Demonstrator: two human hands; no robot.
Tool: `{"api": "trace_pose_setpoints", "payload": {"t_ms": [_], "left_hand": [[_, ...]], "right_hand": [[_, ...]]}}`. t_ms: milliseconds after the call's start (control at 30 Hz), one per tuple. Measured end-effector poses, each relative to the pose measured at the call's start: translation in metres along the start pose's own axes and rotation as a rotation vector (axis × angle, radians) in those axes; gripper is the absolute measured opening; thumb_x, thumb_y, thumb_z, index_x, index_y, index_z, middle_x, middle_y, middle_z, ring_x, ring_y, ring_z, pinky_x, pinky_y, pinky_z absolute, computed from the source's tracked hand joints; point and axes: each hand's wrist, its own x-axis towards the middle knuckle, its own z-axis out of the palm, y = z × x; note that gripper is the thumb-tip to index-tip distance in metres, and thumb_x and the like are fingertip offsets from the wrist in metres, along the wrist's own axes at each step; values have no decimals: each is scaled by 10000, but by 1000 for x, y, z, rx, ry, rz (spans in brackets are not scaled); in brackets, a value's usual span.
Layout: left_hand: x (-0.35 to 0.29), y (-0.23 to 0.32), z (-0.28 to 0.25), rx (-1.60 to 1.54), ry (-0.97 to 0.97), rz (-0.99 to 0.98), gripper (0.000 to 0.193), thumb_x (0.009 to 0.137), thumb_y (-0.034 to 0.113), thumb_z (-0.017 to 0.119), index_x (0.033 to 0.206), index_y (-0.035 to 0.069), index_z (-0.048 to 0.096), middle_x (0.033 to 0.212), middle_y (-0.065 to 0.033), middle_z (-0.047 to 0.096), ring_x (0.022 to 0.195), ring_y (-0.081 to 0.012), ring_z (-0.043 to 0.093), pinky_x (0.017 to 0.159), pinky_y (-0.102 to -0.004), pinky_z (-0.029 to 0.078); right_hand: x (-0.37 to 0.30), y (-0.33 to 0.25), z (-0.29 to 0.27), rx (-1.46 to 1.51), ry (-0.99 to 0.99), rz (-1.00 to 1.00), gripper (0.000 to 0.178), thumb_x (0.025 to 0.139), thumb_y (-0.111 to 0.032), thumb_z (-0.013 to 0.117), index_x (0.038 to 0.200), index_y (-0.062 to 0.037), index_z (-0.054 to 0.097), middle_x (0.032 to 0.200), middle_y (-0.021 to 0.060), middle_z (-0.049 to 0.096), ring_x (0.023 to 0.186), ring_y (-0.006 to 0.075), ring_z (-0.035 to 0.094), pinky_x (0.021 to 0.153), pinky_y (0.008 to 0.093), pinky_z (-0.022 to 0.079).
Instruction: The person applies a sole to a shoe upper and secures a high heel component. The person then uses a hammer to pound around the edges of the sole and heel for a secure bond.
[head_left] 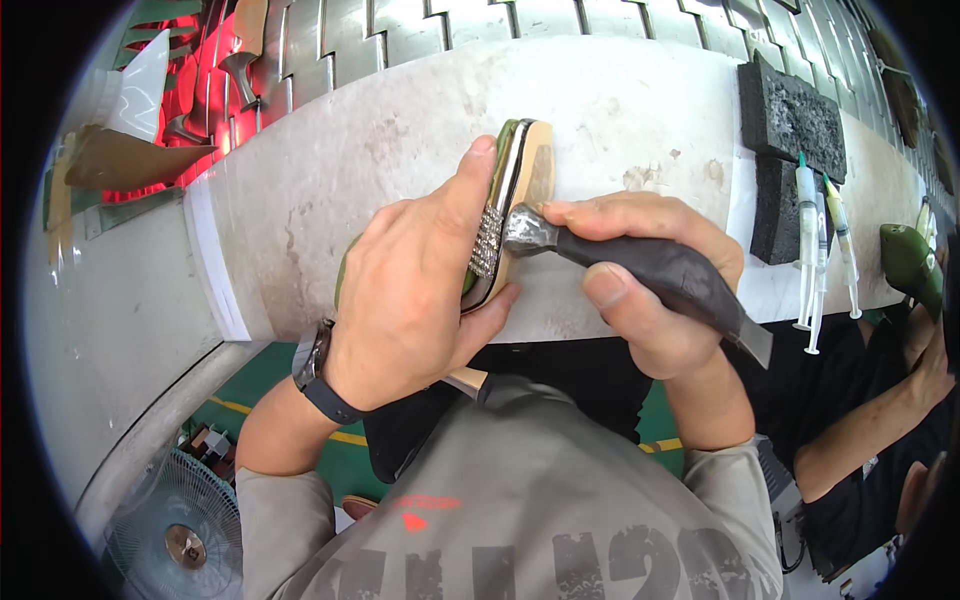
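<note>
My left hand (405,275) is wrapped around a green shoe (500,165), tilted up on its edge above the bench. A tan sole (537,165) faces right, and a band of sparkling stones (485,245) shows beside my left fingers. The rest of the shoe is mostly hidden by that hand. In my right hand (660,260) is a short hand tool (650,270) with a rounded metal head, a dark grip and a flat metal end. Its head touches or sits very near the sole's edge, beside the stones. A black watch is on my left wrist.
Dark foam blocks (795,110) stand at the right of the pale bench (620,110), with several syringes (810,230) by them. Metal conveyor slats (420,25) run along the far side. Shoe parts (140,160) lie far left. A co-worker's arm (870,430) is at right, a fan (180,530) lower left.
</note>
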Motion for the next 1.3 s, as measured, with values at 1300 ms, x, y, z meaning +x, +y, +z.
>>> {"api": "trace_pose_setpoints", "payload": {"t_ms": [1300], "left_hand": [[-5, -3, 5, -34, 18, -43, 1162, 677, 62, 868, 1613, -109, 201, 1234, -240, 670, 993, -409, 692, 878, -468, 543]], "right_hand": [[-15, -39, 33, -493, -117, -194, 313, 786, -36, 807, 1073, 49, 716, 1010, 192, 764, 951, 343, 767, 837, 390, 621]]}}
